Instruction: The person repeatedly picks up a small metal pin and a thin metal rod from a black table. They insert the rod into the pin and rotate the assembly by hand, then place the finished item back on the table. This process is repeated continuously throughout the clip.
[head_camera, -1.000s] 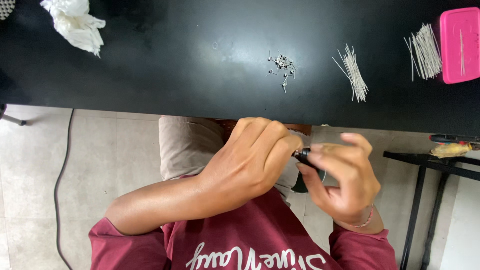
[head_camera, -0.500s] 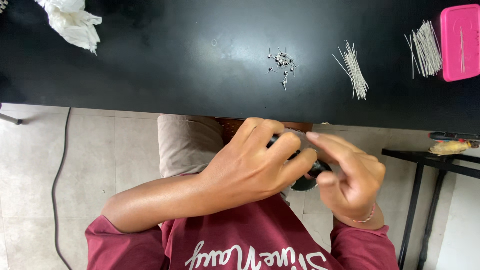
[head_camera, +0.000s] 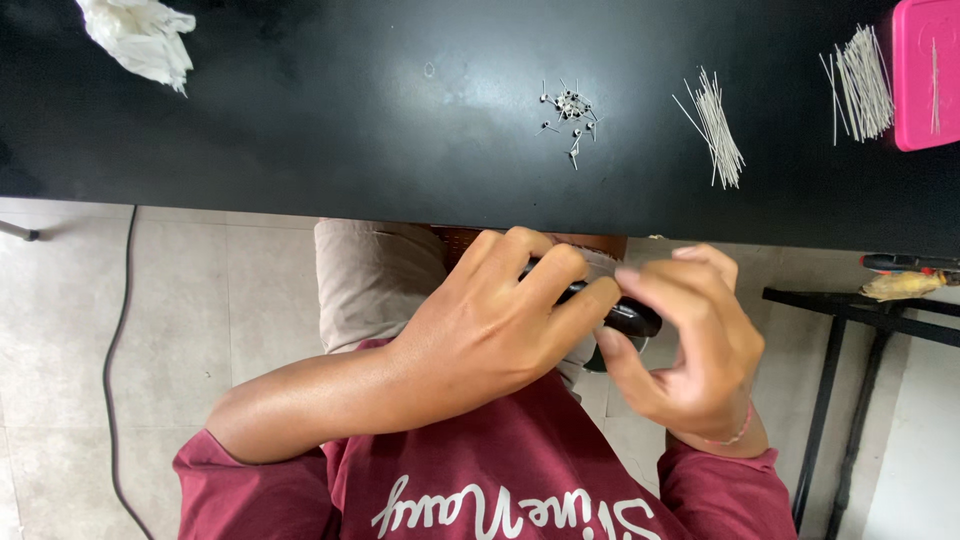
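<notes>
A person in a maroon shirt sits at the near edge of a black table (head_camera: 300, 150), both hands raised over the lap and meeting on a small black tool (head_camera: 628, 318); working it well seems to call for a steady grip and small finger movements kept close to the body. The left hand (head_camera: 490, 335) is curled firmly around the tool with its knuckles up, while the right hand (head_camera: 695, 350) is half closed, its fingertips pinching the tool's end. Far across the table lie a small pile of metal pins (head_camera: 570, 110) and two bundles of thin wires (head_camera: 715, 130).
</notes>
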